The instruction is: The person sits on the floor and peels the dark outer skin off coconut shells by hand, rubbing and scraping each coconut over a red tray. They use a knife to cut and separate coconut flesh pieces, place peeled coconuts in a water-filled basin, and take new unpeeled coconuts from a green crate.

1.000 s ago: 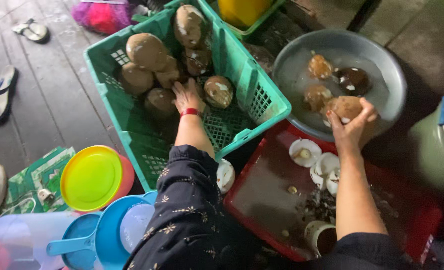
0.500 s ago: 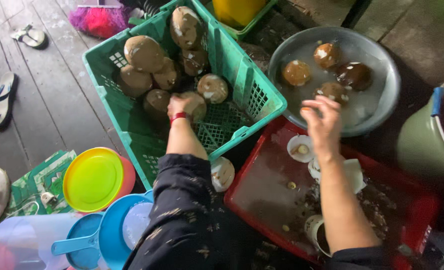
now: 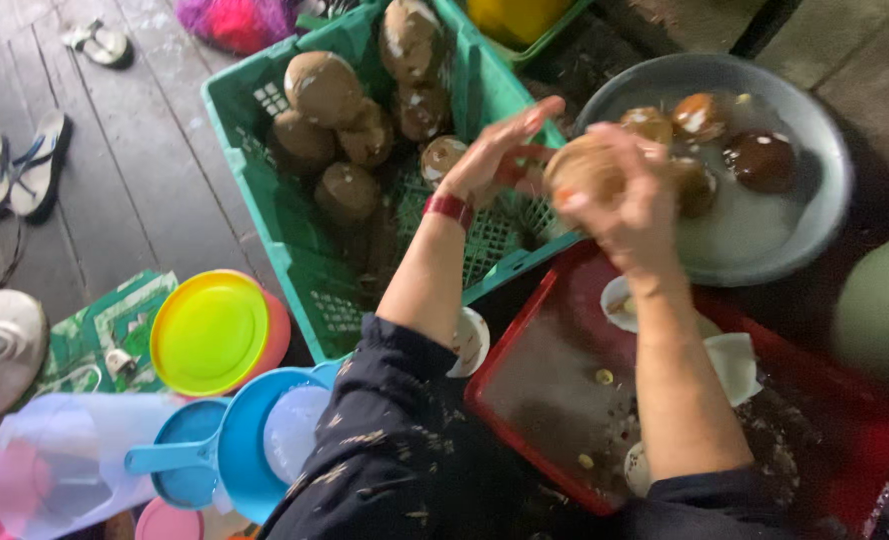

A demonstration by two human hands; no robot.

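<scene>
While cupped between both hands, right hand gripping, left hand open alongside: coconut, hard, round, probably wet-slippery.

Round brown husked coconut, pale fibrous shell, held up in air btwn both hands, above the spot where green crate, grey basin & red tray meet; slightly motion-blurred.

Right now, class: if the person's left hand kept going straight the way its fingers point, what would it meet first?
The left hand points up and right, toward the grey metal basin. First in line is probably the brown coconut held in the right hand; depth is unclear.
</scene>
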